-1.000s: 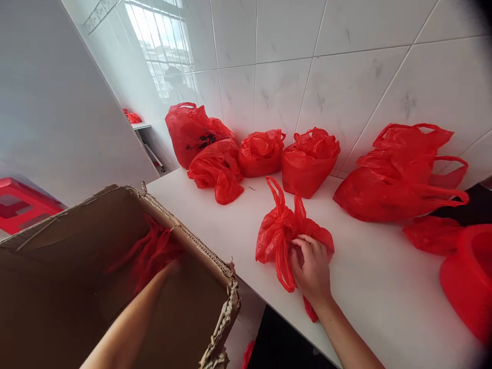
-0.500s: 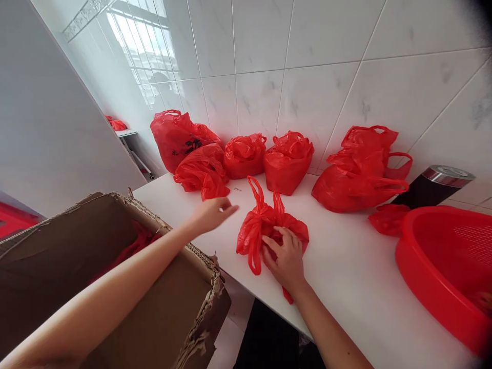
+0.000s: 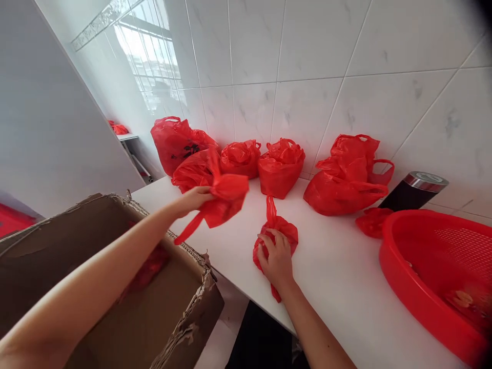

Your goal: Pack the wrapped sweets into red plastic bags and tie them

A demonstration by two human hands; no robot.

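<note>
My left hand [image 3: 194,200] is closed on a small red plastic bag [image 3: 228,200], held up over the table's left edge beside the cardboard box. The bag's handles stick out above and to the lower left, slightly blurred. My right hand [image 3: 277,256] rests with bent fingers on another small red bag [image 3: 288,230], which lies on the white table [image 3: 330,287] with one handle loop pointing up. How firmly its fingers grip the bag is hard to see.
Behind, along the tiled wall, stand several red bags [image 3: 282,171]. An open cardboard box [image 3: 161,318] with torn rims is at the left, red plastic inside. To the right are a red basket [image 3: 426,302] and a tilted black cylinder with a silver end [image 3: 415,192].
My left hand has taken hold of one small red bag and lifted it leftward off the table. My right hand stays on the other bag. The view has shifted slightly.
</note>
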